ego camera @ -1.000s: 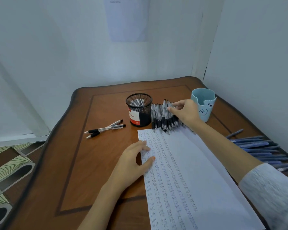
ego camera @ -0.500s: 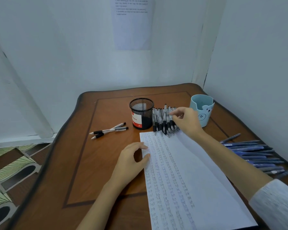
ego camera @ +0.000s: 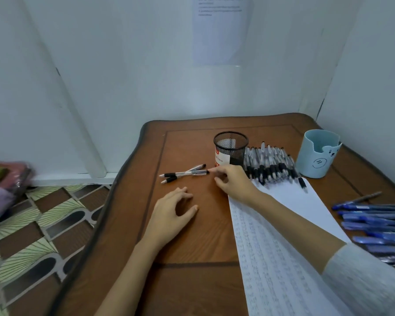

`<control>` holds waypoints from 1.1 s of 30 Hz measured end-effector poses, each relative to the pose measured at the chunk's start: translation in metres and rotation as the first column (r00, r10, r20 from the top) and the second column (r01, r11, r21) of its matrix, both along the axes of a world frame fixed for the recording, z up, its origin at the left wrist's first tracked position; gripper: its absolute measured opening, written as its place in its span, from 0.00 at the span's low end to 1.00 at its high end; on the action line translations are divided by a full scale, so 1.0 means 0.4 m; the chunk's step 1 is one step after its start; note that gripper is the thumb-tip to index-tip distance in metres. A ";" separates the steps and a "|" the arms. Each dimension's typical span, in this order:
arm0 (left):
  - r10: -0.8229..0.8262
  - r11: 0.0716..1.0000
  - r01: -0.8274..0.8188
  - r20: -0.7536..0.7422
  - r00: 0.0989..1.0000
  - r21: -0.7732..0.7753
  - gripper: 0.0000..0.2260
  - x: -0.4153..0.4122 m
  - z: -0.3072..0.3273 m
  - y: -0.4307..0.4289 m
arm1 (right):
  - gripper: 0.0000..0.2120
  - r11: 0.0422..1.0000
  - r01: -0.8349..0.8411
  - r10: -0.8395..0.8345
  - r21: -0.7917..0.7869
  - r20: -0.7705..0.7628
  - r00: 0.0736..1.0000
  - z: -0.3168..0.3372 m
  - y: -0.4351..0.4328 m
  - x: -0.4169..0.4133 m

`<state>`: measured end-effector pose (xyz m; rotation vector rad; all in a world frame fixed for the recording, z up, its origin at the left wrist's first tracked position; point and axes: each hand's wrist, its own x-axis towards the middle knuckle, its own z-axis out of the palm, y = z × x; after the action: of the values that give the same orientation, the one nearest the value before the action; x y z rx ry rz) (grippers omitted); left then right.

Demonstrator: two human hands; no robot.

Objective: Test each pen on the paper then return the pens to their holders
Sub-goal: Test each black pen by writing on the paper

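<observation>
Right hand (ego camera: 234, 182): my fingertip touches the end of the two loose black pens (ego camera: 183, 174); nothing gripped.
Left hand (ego camera: 172, 213): loosely open, empty, resting on table (ego camera: 192, 281).
Pens: black row (ego camera: 271, 165) between mesh holder (ego camera: 230, 148) and blue cup (ego camera: 317, 153); blue pens (ego camera: 374, 222) right of paper (ego camera: 283, 258).

blue pens (ego camera: 374, 221) cut off right; paper (ego camera: 283, 258) writing illegible
</observation>
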<state>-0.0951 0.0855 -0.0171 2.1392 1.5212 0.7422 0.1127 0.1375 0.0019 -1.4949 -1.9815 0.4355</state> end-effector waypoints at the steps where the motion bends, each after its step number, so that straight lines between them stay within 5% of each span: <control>1: 0.007 1.000 -0.007 0.019 1.000 0.010 0.16 0.000 -0.004 0.003 | 0.16 1.000 -0.016 0.016 0.010 0.058 0.998 -0.008 0.012 -0.009; 10: 0.003 0.999 -0.008 0.085 0.996 0.054 0.15 -0.003 -0.030 0.020 | 0.16 0.988 -0.026 -0.031 0.154 0.356 0.934 -0.042 0.065 -0.051; 15: 0.003 0.998 -0.007 0.078 0.997 0.057 0.16 -0.004 -0.034 0.024 | 0.11 0.973 0.059 -0.104 0.225 0.196 0.975 -0.051 0.044 -0.041; 19: 0.006 0.999 -0.010 0.073 0.997 0.050 0.15 -0.003 -0.031 0.023 | 0.04 0.959 0.161 -0.110 0.232 -0.218 0.970 -0.018 -0.011 -0.020; 22: 0.005 0.999 -0.008 0.071 0.997 0.046 0.15 -0.002 -0.028 0.021 | 0.03 0.955 0.254 -0.139 0.150 -0.531 0.836 0.030 -0.056 0.001; 26: -0.002 0.999 0.000 0.060 0.998 0.042 0.16 0.001 -0.022 0.017 | 0.10 0.971 0.238 -0.153 -0.033 -0.846 0.510 0.103 -0.093 0.036; 29: -0.002 0.997 0.000 0.020 1.000 0.081 0.14 0.004 -0.015 0.010 | 0.11 0.982 0.125 -0.176 -0.144 -0.938 0.299 0.133 -0.125 0.065; 33: -0.044 0.943 0.096 -0.165 0.985 0.318 0.06 0.024 -0.007 -0.014 | 0.20 0.953 -0.041 -0.293 -0.300 -0.947 0.131 0.144 -0.163 0.106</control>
<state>-0.0854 0.0798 -0.0200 2.5338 1.4722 0.8692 0.1549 0.0723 0.0596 -0.9368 -0.6478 1.2694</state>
